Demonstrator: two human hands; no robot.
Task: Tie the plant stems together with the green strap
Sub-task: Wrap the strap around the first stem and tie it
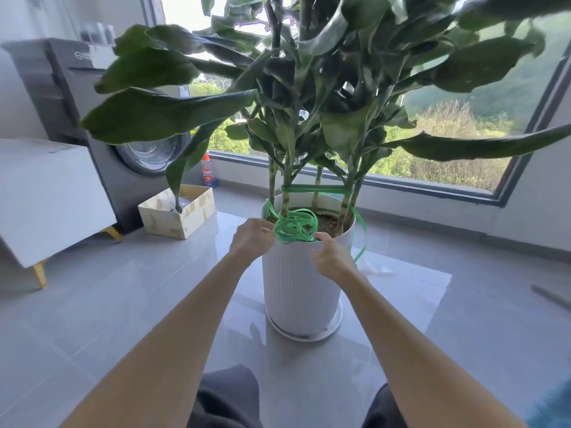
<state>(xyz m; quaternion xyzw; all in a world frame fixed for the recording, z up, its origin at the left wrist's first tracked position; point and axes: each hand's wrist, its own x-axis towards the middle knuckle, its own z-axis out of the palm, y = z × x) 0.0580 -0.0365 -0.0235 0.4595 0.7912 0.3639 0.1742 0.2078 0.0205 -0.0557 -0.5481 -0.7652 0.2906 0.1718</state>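
The strap (315, 189) circled the stems (286, 171) above the pot (301, 288) — the left hand (251, 237) pinched its loose coil; the right hand (332, 257) touched it — grip unclear.

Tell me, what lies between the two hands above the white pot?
A tangled coil of the green strap lies between the left hand and the right hand, seen in the head view.

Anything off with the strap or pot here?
Yes. The spare strap is a tangled wad on the pot rim, one loop hanging outside its right wall. The band round the stems looks level.
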